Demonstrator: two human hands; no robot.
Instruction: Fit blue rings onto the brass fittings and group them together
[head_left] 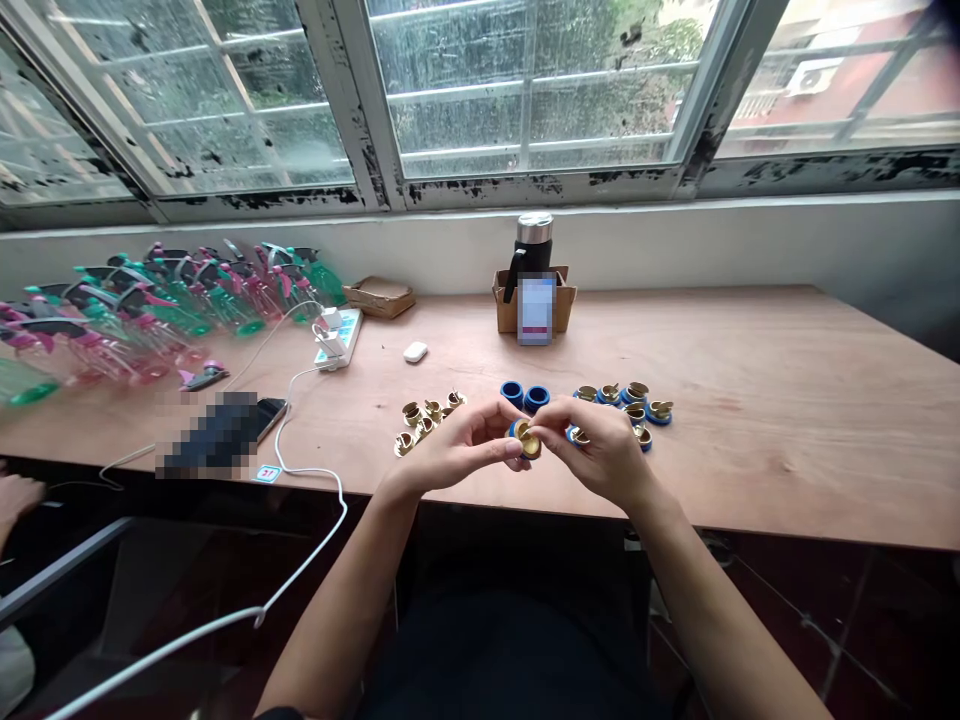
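My left hand [457,445] and my right hand [596,445] meet above the front of the wooden table [787,400]. Both pinch one small part [525,438], a brass piece set in a blue ring. My right hand also has a second blue-and-brass piece [576,436] tucked under its fingers. Loose brass pieces [424,418] lie just left of my left hand. Two blue rings [525,396] rest beyond my fingers. Finished blue-and-brass parts [634,402] are grouped to the right.
Pink and green spray bottles [150,300] are heaped at the far left. A power strip [339,338] with white cables, a phone [225,430], a white earbud case [415,351] and a cardboard box with a flask [534,290] stand near the wall. Another person's hand [15,497] shows at the left edge.
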